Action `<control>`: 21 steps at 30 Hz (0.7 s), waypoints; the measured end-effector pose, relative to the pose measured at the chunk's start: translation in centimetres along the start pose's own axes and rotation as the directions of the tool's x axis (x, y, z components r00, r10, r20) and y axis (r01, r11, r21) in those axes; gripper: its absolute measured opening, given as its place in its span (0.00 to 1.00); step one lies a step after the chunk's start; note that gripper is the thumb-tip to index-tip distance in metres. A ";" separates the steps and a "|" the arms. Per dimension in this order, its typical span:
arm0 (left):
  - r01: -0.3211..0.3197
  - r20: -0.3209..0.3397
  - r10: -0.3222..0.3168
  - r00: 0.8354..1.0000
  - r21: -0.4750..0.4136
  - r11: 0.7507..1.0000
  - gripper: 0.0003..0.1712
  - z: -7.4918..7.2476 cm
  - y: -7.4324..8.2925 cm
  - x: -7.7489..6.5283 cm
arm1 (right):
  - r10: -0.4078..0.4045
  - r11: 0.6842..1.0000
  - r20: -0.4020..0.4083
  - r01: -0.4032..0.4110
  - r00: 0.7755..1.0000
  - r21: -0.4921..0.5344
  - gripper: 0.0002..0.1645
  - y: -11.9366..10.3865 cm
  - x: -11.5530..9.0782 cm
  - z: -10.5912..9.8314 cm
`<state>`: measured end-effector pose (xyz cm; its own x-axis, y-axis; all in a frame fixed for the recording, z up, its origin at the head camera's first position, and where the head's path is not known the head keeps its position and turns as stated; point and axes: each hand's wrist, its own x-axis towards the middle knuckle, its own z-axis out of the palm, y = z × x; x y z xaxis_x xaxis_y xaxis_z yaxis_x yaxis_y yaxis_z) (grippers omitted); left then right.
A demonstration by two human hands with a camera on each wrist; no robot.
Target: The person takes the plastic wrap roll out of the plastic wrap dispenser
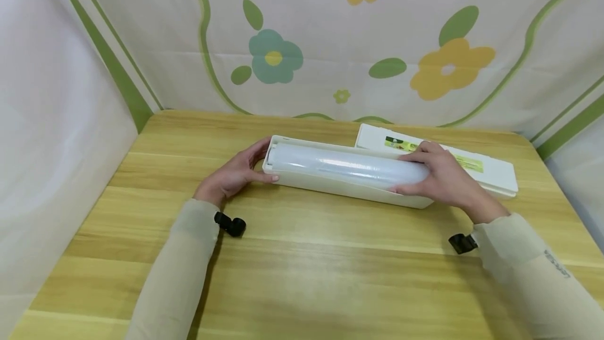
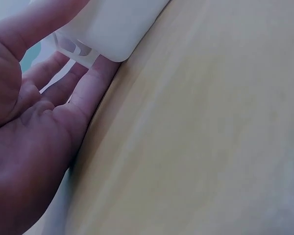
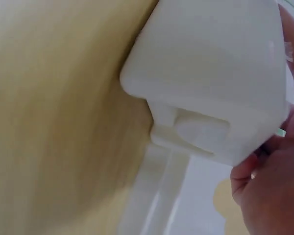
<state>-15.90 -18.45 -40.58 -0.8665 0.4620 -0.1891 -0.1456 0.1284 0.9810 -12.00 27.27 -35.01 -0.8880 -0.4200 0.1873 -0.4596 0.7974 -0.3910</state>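
A long white plastic box (image 1: 330, 183) stands on the table with its top uncovered. Inside lies a shiny roll of plastic wrap (image 1: 349, 164). My left hand (image 1: 236, 172) holds the box's left end, thumb at the front and the other fingers round the end. In the left wrist view those fingers (image 2: 85, 90) reach against the box's end. At the right, my right hand (image 1: 439, 174) grips the roll near its right end, thumb in front and fingers behind. The right wrist view shows the box's end wall (image 3: 210, 54); the roll is mostly hidden there.
Behind the box, at the right, lies a long white lid-like piece (image 1: 495, 171) with a green and yellow label, partly covered by my right hand. A flower-patterned cloth (image 1: 321, 25) hangs along the back of the wooden table (image 1: 321, 277). More pale cloth (image 1: 47, 119) hangs at the left.
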 end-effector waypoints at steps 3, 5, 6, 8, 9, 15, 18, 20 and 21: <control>-0.017 0.003 0.017 1.000 0.003 1.000 0.59 -0.1 0.0 -0.1 | 0.015 1.000 -0.034 -0.014 0.999 0.017 0.38 -0.1 0.0 0.0; -0.027 0.002 0.027 1.000 0.004 1.000 0.59 -0.2 0.1 -0.1 | 0.041 0.999 -0.032 -0.040 0.999 0.026 0.39 -0.1 0.0 -0.2; -0.031 0.000 0.031 1.000 0.004 1.000 0.59 -0.2 0.1 -0.1 | 0.058 0.998 -0.028 -0.057 0.998 0.035 0.39 -0.1 0.0 -0.3; -0.033 -0.005 0.033 0.999 0.004 0.999 0.59 -0.1 0.1 0.0 | 0.091 0.995 -0.019 -0.090 0.996 0.046 0.41 -0.1 0.1 -0.4; -0.034 -0.005 0.034 0.999 0.002 0.999 0.59 0.0 0.1 0.0 | 0.108 0.993 -0.016 -0.107 0.994 0.055 0.41 -0.1 0.0 -0.4; -0.037 0.000 0.037 0.999 -0.013 0.999 0.59 0.3 0.3 0.0 | 0.214 0.966 -0.041 -0.205 0.976 0.155 0.42 -0.1 -0.6 0.2; -0.033 0.000 0.033 0.999 -0.011 0.999 0.60 0.3 0.3 0.0 | 0.217 0.961 -0.078 -0.199 0.973 0.192 0.41 -0.2 -0.8 0.6; -0.027 0.002 0.027 1.000 -0.007 1.000 0.60 0.2 0.2 0.0 | 0.196 0.966 -0.106 -0.174 0.975 0.189 0.40 -0.1 -0.8 0.8; -0.023 0.004 0.023 1.000 -0.007 1.000 0.60 0.2 0.2 -0.1 | 0.181 0.970 -0.122 -0.157 0.976 0.184 0.40 -0.1 -0.7 0.8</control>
<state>-15.77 -18.29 -40.41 -0.8679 0.4681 -0.1663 -0.1286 0.1117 0.9854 -11.30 27.13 -35.83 -0.9517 -0.2126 0.2216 -0.3036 0.7598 -0.5749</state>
